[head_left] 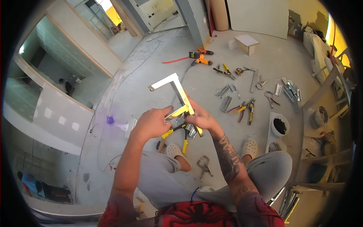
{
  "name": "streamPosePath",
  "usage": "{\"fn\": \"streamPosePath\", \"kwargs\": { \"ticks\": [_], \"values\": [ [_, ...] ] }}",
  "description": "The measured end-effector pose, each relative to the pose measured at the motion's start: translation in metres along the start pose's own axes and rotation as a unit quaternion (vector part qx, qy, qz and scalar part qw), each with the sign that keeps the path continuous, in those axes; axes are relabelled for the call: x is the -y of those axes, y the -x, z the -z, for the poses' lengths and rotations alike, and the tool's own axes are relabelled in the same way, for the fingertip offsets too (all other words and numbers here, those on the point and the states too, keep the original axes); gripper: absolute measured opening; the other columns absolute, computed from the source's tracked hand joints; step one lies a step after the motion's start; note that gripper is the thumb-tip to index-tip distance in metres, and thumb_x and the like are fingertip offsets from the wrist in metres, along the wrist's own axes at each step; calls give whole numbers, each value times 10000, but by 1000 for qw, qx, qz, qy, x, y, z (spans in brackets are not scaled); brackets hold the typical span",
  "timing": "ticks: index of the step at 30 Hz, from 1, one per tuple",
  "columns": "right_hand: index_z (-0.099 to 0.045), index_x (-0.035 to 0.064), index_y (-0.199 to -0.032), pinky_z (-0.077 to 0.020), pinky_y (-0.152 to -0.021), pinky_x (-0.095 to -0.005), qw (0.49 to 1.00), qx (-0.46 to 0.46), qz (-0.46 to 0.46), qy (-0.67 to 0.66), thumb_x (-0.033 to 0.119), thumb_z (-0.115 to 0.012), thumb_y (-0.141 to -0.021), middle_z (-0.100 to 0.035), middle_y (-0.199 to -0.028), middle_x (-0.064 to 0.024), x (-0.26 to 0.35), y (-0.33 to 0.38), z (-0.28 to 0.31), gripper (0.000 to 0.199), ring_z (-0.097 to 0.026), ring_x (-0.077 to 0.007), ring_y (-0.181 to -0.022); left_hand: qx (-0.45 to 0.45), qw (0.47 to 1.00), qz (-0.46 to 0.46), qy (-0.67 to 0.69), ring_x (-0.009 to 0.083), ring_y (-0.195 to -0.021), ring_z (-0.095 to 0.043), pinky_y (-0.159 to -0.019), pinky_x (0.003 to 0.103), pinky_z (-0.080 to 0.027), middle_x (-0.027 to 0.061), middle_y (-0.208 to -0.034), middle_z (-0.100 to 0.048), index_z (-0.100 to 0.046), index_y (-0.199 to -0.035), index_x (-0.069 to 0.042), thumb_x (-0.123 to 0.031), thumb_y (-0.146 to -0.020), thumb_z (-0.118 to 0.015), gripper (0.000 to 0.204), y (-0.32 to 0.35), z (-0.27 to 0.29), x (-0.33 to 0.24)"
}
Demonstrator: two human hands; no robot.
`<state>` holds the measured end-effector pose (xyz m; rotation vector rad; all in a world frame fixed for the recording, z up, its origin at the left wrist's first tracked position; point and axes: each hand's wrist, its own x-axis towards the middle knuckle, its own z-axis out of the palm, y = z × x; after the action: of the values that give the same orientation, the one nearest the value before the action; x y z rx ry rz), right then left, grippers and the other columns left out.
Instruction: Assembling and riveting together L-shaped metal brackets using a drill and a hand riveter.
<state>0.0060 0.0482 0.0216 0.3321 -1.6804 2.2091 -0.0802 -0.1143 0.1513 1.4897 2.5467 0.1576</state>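
Both hands hold a shiny metal profile frame [180, 90] above the floor, in front of my knees. It has one long piece and two shorter arms pointing left, one at the far end and one lower down. My left hand [150, 123] is closed on the end of the lower arm, thumb on top. Around the long piece, near that joint, my right hand [202, 118] is wrapped. Below the hands lies a yellow-handled cutting tool [185, 145], partly hidden by them, beside short metal profile offcuts [192, 130].
Locking clamps [204, 166], tin snips [250, 111], pliers [226, 72], metal offcuts [226, 104] and an orange cordless drill [200, 58] lie on the floor. White buckets [280, 125] stand right, near a wooden trestle [329, 166]. A cable [124, 81] runs along the left.
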Motion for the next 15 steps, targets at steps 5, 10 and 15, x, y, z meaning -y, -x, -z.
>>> {"fn": "streamPosePath", "kwargs": {
  "ticks": [5, 10, 15],
  "values": [
    [-145, 146, -1585, -478, -803, -269, 999, 32, -15, -1, -71, -436, -659, -488, -1329, -64, 11, 6, 1, 994, -538, -142, -906, 41, 998, 19, 44, 381, -706, -617, -671, 441, -479, 212, -737, -618, -585, -1257, -82, -87, -774, -588, 483, 5, -1, -1],
    [-113, 161, -1588, -493, -782, -275, 997, 51, -38, 34, -54, -480, -678, -517, -1271, -49, 13, 8, 3, 1004, -549, -154, -903, 77, 992, 20, 101, 367, -666, -587, -662, 419, -481, 215, -756, -622, -573, -1294, -91, -75, -775, -588, 520, 4, -6, 10],
    [-89, 160, -1587, -504, -738, -278, 995, 6, -38, 89, -60, -483, -700, -540, -1212, -60, -5, 7, 12, 995, -567, -160, -878, 69, 992, -18, 105, 309, -739, -619, -713, 375, -492, 202, -835, -639, -547, -1346, -99, -98, -797, -626, 554, -19, -17, 28]
  ]
}}
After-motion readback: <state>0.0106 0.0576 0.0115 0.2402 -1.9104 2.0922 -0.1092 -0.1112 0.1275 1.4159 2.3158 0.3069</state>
